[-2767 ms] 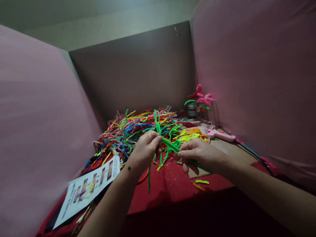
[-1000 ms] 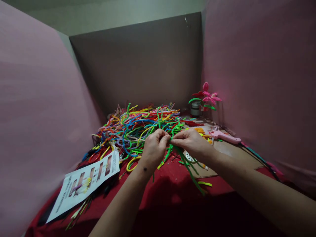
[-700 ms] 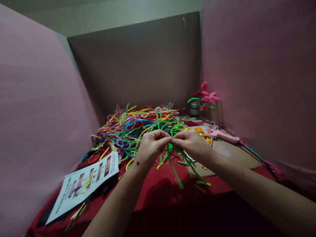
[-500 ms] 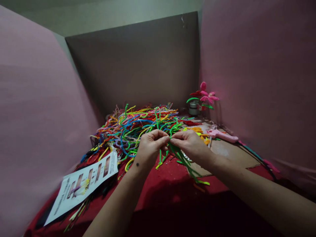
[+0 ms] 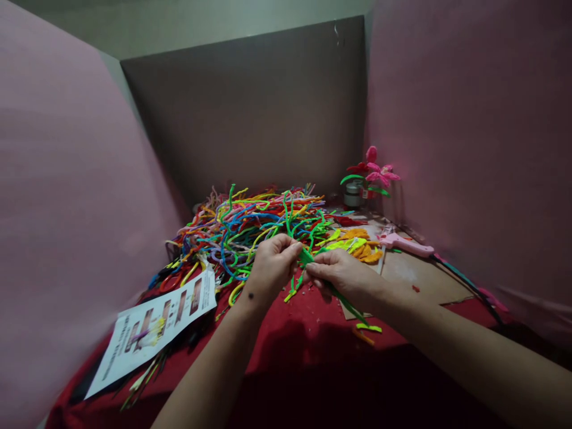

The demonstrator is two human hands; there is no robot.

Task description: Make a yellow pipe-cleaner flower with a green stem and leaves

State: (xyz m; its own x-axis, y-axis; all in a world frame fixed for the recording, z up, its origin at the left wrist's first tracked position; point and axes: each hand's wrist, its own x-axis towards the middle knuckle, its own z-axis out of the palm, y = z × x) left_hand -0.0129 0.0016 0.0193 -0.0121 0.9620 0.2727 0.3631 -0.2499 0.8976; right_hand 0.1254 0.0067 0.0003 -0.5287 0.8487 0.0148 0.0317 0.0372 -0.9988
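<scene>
Green pipe cleaners (image 5: 307, 256) run between my two hands, bunched together above the red cloth. My left hand (image 5: 277, 262) pinches them at their upper end between thumb and fingers. Closed round the bundle a little lower, my right hand (image 5: 342, 271) has the strands trailing out beneath it toward the lower right. How many strands there are I cannot tell. Just behind my hands lies a big tangled heap of coloured pipe cleaners (image 5: 250, 223).
A pink glue gun (image 5: 406, 244) rests on a cardboard sheet (image 5: 415, 280) at right, near yellow and orange fuzzy pieces (image 5: 357, 244). Behind stands a pink pipe-cleaner flower (image 5: 382, 174) by a small jar (image 5: 352, 195). A printed sheet (image 5: 156, 330) lies at left on the red cloth (image 5: 286, 357).
My hands have moved slightly apart, the right one sliding down along the green strands. The strands' trailing ends now lie closer together. The view has shifted slightly.
</scene>
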